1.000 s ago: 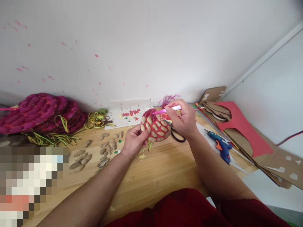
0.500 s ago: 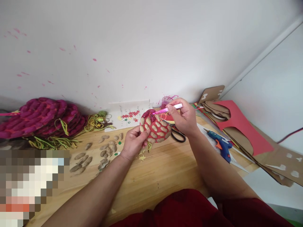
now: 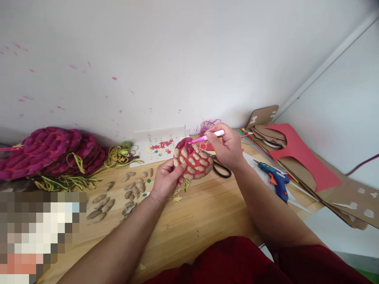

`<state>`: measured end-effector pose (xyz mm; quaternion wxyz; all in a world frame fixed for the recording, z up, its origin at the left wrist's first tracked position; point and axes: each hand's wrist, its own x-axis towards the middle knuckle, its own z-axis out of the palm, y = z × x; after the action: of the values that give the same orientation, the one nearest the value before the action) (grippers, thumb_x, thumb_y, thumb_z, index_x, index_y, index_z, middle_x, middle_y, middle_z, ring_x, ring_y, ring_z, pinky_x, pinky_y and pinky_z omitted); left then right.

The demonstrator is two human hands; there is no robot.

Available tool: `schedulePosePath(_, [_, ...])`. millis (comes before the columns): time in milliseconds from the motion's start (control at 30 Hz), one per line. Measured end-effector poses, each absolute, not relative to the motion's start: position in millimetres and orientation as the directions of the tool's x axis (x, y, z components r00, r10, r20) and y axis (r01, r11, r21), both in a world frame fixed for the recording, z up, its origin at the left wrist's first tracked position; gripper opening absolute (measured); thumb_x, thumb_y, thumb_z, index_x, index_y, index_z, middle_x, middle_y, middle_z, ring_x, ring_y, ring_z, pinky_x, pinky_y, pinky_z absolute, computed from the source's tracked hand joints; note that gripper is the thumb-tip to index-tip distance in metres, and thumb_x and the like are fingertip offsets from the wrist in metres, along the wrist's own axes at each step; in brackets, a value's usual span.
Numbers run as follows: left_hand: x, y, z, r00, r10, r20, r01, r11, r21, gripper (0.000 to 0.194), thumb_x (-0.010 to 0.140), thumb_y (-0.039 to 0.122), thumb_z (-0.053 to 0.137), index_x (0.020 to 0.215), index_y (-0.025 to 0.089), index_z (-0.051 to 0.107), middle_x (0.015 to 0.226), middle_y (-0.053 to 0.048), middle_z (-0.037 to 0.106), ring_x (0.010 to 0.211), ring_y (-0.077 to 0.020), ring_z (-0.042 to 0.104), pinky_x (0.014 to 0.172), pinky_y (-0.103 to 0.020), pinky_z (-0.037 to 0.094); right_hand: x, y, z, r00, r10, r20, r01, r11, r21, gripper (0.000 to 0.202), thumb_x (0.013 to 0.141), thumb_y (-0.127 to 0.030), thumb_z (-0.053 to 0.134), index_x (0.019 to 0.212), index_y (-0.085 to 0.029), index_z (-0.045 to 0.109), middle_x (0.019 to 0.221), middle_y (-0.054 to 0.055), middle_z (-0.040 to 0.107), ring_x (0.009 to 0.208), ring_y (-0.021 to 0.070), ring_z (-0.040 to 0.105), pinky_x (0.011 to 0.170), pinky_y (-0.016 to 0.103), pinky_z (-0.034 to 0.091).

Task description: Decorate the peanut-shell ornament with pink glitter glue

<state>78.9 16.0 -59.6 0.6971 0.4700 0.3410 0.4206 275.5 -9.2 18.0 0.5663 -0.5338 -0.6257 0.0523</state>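
Note:
My left hand (image 3: pixel 168 177) grips the lower left edge of a round red disc (image 3: pixel 196 165) covered with peanuts. Most of its peanuts are plain tan; a few at the upper left are wet magenta. My right hand (image 3: pixel 227 145) is closed round a white-and-pink paintbrush (image 3: pixel 207 137), whose tip touches the disc near its top. A short yellow-green string hangs from the disc's bottom. Behind my right hand stands a cup with pink paint (image 3: pixel 206 127). Black-handled scissors (image 3: pixel 222 169) lie beside the disc.
Purple peanut-covered discs (image 3: pixel 59 152) are stacked at the left, near yellow-green string (image 3: pixel 120 154). Loose peanuts (image 3: pixel 135 187) lie on the wooden table (image 3: pixel 189 221). A blue glue gun (image 3: pixel 274 177), red card (image 3: pixel 304 157) and cardboard (image 3: pixel 352 197) are at the right. Star cutouts (image 3: pixel 161 145) rest on white paper.
The brush tip has shifted slightly left on the disc, along with my right hand. My left hand keeps its grip, and the view has shifted slightly.

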Motion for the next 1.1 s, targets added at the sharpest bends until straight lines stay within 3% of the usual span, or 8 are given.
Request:
schedulePosePath(467, [77.3, 18.5, -52.6, 0.453, 0.877, -0.162, -0.378, 0.353, 0.856, 0.043, 0.064, 0.046, 0.090, 0.066, 0.017, 0.058, 0.052, 0.005, 0.056, 0.036, -0.0057, 0.047, 0.033, -0.016, 0.033, 278.8, -10.6, 18.8, 0.211, 0.749, 0.628, 0.589, 0.415, -0.693, 0.016, 0.095, -0.035, 0.063, 0.087, -0.021, 0.064, 0.077, -0.001, 0.066, 0.070, 0.0144, 0.058, 0.067, 0.029, 0.047])
schedulePosePath(1100, [77.3, 19.0, -50.4, 0.445, 0.879, -0.170, -0.373, 0.355, 0.857, 0.044, 0.063, 0.045, 0.090, 0.063, 0.017, 0.056, 0.051, 0.006, 0.053, 0.036, -0.0048, 0.044, 0.032, -0.016, 0.029, 281.2, -10.6, 15.6, 0.233, 0.770, 0.594, 0.480, 0.440, -0.759, 0.019, 0.096, -0.039, 0.064, 0.088, -0.022, 0.063, 0.079, -0.001, 0.064, 0.071, 0.0138, 0.056, 0.068, 0.029, 0.046])
